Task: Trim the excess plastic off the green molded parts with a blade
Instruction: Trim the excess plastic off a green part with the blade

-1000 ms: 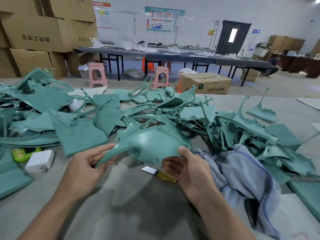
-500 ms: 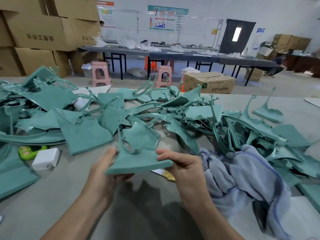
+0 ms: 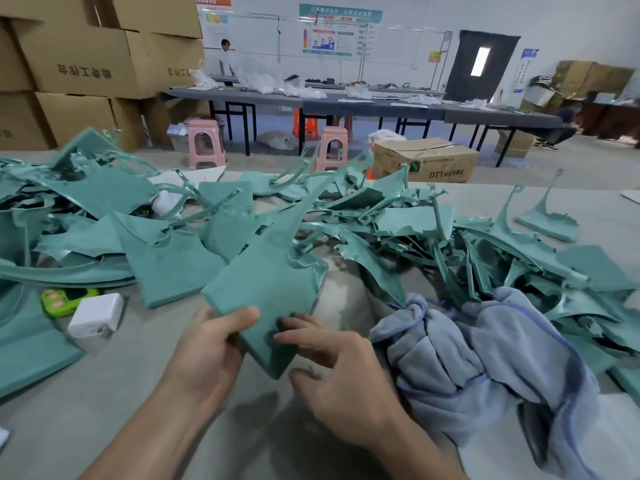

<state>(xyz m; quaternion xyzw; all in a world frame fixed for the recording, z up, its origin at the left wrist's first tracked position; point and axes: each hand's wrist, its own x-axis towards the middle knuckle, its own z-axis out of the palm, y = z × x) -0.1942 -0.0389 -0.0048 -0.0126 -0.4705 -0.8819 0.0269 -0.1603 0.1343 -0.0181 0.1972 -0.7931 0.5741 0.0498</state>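
I hold one green molded part (image 3: 270, 285), a flat textured panel with a long thin arm pointing up and away, over the table. My left hand (image 3: 207, 351) grips its lower left edge, thumb on top. My right hand (image 3: 343, 382) is at the part's lower right corner, with loosely spread fingers touching the panel. A big heap of similar green parts (image 3: 398, 223) covers the table behind it. No blade shows in this view.
A crumpled blue-grey cloth (image 3: 485, 348) lies right of my hands. A white charger block (image 3: 95, 315) and a small green device (image 3: 64, 299) sit at the left, near more green parts (image 3: 86, 209). Bare grey table (image 3: 104, 403) lies in front. A cardboard box (image 3: 426, 164) stands beyond the far edge.
The part was turned over and rotated in my hands, and its flat textured side now faces up. The yellow-handled blade seen on the table under it is now hidden.
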